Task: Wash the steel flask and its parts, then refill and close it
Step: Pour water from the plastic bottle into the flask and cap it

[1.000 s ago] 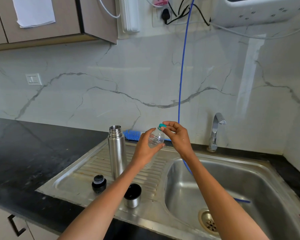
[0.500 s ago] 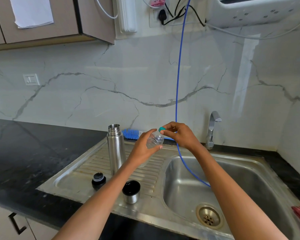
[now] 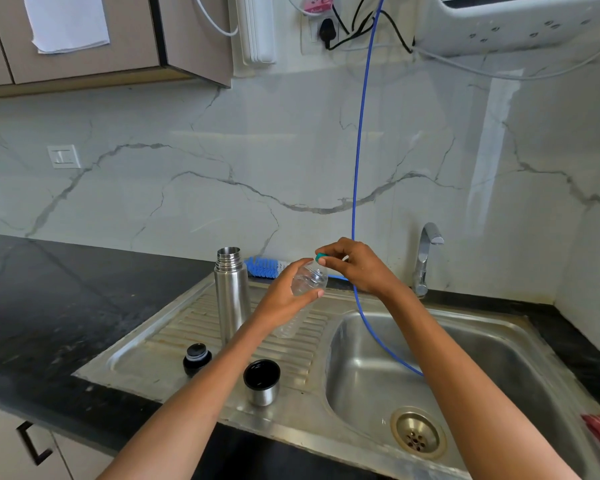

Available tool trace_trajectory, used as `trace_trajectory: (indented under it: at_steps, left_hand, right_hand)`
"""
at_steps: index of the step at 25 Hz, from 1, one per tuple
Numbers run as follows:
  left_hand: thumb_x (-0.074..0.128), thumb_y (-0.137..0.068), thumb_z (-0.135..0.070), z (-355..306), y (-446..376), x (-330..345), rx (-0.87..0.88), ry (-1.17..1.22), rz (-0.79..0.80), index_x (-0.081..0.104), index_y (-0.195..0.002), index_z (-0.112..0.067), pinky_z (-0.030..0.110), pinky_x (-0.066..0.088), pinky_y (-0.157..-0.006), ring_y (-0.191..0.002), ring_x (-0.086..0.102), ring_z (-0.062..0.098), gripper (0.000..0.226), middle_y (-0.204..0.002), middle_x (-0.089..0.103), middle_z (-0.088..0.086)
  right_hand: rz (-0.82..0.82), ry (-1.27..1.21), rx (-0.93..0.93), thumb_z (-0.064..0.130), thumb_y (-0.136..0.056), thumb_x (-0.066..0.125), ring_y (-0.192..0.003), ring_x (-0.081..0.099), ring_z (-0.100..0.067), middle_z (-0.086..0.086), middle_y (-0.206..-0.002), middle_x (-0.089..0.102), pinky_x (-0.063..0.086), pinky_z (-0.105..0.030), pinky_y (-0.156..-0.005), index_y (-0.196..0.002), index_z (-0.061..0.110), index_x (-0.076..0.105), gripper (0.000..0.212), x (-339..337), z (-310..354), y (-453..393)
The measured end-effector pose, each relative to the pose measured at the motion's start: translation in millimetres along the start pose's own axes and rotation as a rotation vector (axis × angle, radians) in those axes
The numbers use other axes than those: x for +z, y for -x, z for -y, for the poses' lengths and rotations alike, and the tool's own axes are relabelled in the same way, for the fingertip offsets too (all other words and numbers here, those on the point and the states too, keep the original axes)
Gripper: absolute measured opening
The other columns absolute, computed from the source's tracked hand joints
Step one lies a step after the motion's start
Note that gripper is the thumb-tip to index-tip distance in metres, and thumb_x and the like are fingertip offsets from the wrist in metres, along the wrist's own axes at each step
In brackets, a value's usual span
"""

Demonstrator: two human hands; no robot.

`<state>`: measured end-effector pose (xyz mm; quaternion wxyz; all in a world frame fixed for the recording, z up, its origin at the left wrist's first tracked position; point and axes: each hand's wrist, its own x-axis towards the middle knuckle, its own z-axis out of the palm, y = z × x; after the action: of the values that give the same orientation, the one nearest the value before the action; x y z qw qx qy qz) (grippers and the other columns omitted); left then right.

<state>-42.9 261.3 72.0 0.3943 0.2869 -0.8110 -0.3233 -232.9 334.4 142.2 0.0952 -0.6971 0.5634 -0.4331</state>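
Steel is what the tall cylindrical flask (image 3: 232, 292) is made of; it stands upright and open-mouthed on the ribbed drainboard of the stainless sink (image 3: 361, 441), with its black round stopper (image 3: 196, 358) and steel cup lid (image 3: 261, 382) set apart in front of it. Above the drainboard, just beside the flask, the left hand (image 3: 284, 299) wraps its fingers round a clear crinkled plastic bottle (image 3: 309, 280), tilted toward the basin. The right hand (image 3: 355, 266) pinches the bottle's small teal cap (image 3: 321, 257) between thumb and fingers. The refill step looks to be in hand, with the cap being unscrewed. Next comes lifting the cap clear, then tipping the bottle's mouth over the flask's narrow neck without spilling.
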Motion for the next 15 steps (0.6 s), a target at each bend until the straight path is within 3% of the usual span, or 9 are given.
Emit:
trace_trajectory:
  at_steps: [3,5,6,9,12,15]
  left_hand:
    - [0.081,-0.087,-0.031,-3.2,1.3,5.2,0.093,-0.057,-0.095,0.049,-0.14,-0.035,0.006,0.037,-0.098,-0.12,0.05,-0.012,0.063,-0.132,0.057,-0.012]
    - [0.082,-0.086,-0.031,-1.0,1.7,6.2,0.105,-0.063,-0.111,0.047,-0.14,-0.038,0.008,0.039,-0.098,-0.119,0.051,-0.01,0.064,-0.131,0.057,-0.01]
    - [0.081,-0.086,-0.034,0.3,1.5,4.8,0.086,-0.038,-0.101,0.048,-0.141,-0.037,0.013,0.042,-0.1,-0.12,0.053,-0.007,0.064,-0.133,0.058,-0.01]
    - [0.079,-0.084,-0.048,2.5,2.0,-3.4,0.004,0.062,-0.014,0.045,-0.148,-0.035,0.025,0.05,-0.102,-0.119,0.061,0.001,0.074,-0.137,0.059,-0.01]
    - [0.079,-0.086,-0.045,-3.3,4.9,-0.9,0.004,0.023,-0.02,0.044,-0.148,-0.033,0.025,0.051,-0.101,-0.118,0.061,0.002,0.073,-0.136,0.059,-0.01]
    - [0.08,-0.088,-0.036,-9.0,7.1,6.3,0.047,-0.002,-0.101,0.045,-0.149,-0.025,0.021,0.048,-0.101,-0.122,0.058,0.003,0.07,-0.136,0.059,-0.006]
  right_hand:
    - [-0.08,0.181,0.041,0.048,-0.089,0.073,-0.076,0.061,-0.008,0.006,-0.084,0.067,0.05,-0.027,-0.07,-0.097,0.017,0.077,0.032,-1.6,10.4,-3.2]
    - [-0.101,0.302,0.04,0.055,-0.091,0.068,-0.078,0.06,-0.008,0.008,-0.087,0.066,0.047,-0.027,-0.069,-0.098,0.019,0.076,0.038,2.3,11.9,-3.8]
    - [-0.076,0.258,0.039,0.055,-0.092,0.066,-0.085,0.062,-0.009,0.008,-0.096,0.068,0.049,-0.028,-0.073,-0.106,0.021,0.076,0.039,4.7,9.4,-3.1]
    - [-0.009,-0.213,0.089,0.036,-0.097,0.067,-0.099,0.065,-0.008,0.005,-0.117,0.07,0.055,-0.024,-0.075,-0.123,0.021,0.072,0.031,7.7,5.7,4.7]
    - [-0.056,-0.446,0.176,0.026,-0.094,0.072,-0.085,0.065,-0.007,0.005,-0.1,0.071,0.051,-0.017,-0.065,-0.115,0.014,0.074,0.024,14.0,4.4,8.5]
    - [-0.143,-0.493,0.203,0.035,-0.088,0.078,-0.088,0.069,-0.02,0.006,-0.09,0.068,0.06,-0.034,-0.078,-0.108,0.018,0.073,0.027,28.0,6.6,7.1]
